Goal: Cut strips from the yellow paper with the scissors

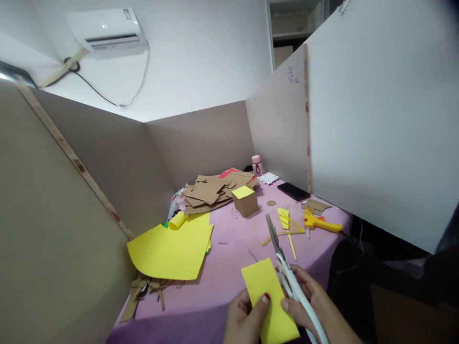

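Yellow paper rectangle, smooth, matte and flat, with straight cut edges, held tilted just above the near edge of the bench, well nearer the viewer than the cardboard cube. Pinched along its lower left side by the left hand: red-nailed thumb pressed on top, fingers hidden beneath, grip clamped on the sheet. Touched at its right edge by the thumb of the right hand, whose grip is closed round the white plastic handles of the scissors. Grey metal blades together, pointing away toward the cube.

Bench covered in soft lilac-pink cloth. Cube small and boxy, plain brown card on the sides, yellow paper on top. Behind and left of the cube, a loose pile of flat brown cardboard offcuts with jagged outlines. Left of the cube and nearer, a large yellow sheet with one curved edge, and a small yellow paper roll at its far corner. Right of the cube, thin yellow paper strips, then a yellow plastic glue gun. Farther right and back, a glossy black phone. Behind the cube, a small pink bottle beside a row of markers.
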### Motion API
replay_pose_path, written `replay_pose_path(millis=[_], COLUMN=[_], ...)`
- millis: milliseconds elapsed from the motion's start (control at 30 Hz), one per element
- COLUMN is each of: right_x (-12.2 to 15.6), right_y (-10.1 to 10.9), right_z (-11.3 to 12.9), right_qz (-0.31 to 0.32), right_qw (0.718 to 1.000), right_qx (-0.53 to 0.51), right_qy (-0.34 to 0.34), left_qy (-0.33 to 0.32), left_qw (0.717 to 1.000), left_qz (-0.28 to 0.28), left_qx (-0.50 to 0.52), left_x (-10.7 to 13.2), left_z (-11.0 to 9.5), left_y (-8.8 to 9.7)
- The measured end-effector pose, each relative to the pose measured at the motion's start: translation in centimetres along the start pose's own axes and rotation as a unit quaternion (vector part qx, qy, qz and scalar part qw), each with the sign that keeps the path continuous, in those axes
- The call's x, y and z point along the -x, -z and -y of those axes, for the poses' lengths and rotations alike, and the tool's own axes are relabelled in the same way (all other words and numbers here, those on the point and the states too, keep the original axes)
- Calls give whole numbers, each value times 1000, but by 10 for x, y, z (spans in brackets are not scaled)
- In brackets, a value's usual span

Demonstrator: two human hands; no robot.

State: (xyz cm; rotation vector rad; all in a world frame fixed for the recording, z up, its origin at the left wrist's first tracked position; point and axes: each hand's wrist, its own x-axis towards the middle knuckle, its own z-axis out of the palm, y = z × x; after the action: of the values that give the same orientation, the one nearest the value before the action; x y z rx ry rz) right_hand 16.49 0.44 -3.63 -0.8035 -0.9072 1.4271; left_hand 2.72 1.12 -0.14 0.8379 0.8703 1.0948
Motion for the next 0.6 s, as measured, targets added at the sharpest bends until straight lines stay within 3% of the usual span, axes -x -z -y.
replay_pose_path(millis=[167, 433, 533, 600], right_x=[4, 5, 9, 16], right_y=[6, 3, 1, -1], right_z=[-6, -7, 4, 13], right_qz=[64, 10, 1, -16], right_qw=[996, 997, 998, 997], right_qx=[58, 75, 41, -1], right_qy=[30, -7, -47, -76], left_qy=[-43, -63, -169, -284], left_qw=[995, 990, 961, 911], left_qz=[-80, -127, -182, -184], left_qx=[31, 18, -118, -237], left_x=[-1, -3, 5, 14], left_z=[-3, -2, -6, -9], left_y=[2, 9, 15, 18])
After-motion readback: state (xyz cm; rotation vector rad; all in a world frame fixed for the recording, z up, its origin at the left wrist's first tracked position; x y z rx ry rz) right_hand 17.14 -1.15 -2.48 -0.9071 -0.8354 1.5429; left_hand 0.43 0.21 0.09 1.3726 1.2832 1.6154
